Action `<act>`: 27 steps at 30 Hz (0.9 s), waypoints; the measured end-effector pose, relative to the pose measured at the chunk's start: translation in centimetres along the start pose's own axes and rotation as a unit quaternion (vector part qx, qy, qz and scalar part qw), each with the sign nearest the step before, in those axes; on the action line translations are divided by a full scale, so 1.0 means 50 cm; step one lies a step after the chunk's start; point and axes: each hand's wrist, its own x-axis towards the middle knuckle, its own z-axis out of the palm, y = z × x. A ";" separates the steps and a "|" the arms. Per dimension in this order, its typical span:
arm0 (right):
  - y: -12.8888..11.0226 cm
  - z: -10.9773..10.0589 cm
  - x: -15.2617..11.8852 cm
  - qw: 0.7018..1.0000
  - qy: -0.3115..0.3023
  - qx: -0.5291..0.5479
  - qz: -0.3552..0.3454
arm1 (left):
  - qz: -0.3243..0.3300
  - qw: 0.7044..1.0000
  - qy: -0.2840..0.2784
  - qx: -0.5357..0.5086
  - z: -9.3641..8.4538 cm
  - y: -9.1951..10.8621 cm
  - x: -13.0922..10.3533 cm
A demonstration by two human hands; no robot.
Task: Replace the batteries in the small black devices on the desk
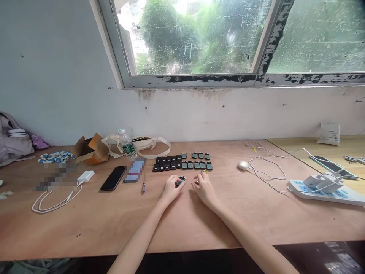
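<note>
My left hand (171, 188) is closed on a small device with a greenish face (180, 182), just above the wooden table. To its right, my right hand (204, 187) has its fingers curled together; a small light-coloured item shows at its fingertips, too small to name. Beyond my hands lie two rows of small devices: black ones (167, 166) on the left and ones with greenish faces (196, 165) on the right. A little yellow-tipped piece (204, 171) is just past my right fingers.
Left of my hands are a pen (143, 188), a black phone (112, 179), a water bottle (128, 144), an open cardboard box (91, 150) and a white charger (86, 176). A power strip (325, 190) and looping white cables (268, 177) lie to the right.
</note>
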 end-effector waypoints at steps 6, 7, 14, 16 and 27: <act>-0.022 0.020 0.026 0.982 -0.122 0.082 -0.116 | -0.042 0.998 0.047 -0.030 -0.005 0.015 0.005; -0.023 0.026 0.033 0.980 -0.141 0.083 -0.111 | -0.053 0.996 0.058 -0.030 -0.007 0.014 0.006; 0.018 0.029 0.132 0.984 -0.138 0.075 -0.078 | -0.083 0.991 0.108 -0.012 -0.006 0.004 0.007; 0.052 0.023 0.186 0.989 -0.121 0.070 -0.056 | -0.087 0.991 0.104 -0.018 -0.002 0.003 0.009; 0.172 0.080 0.352 0.983 -0.178 0.034 0.020 | -0.119 0.988 0.083 -0.044 0.013 -0.012 0.008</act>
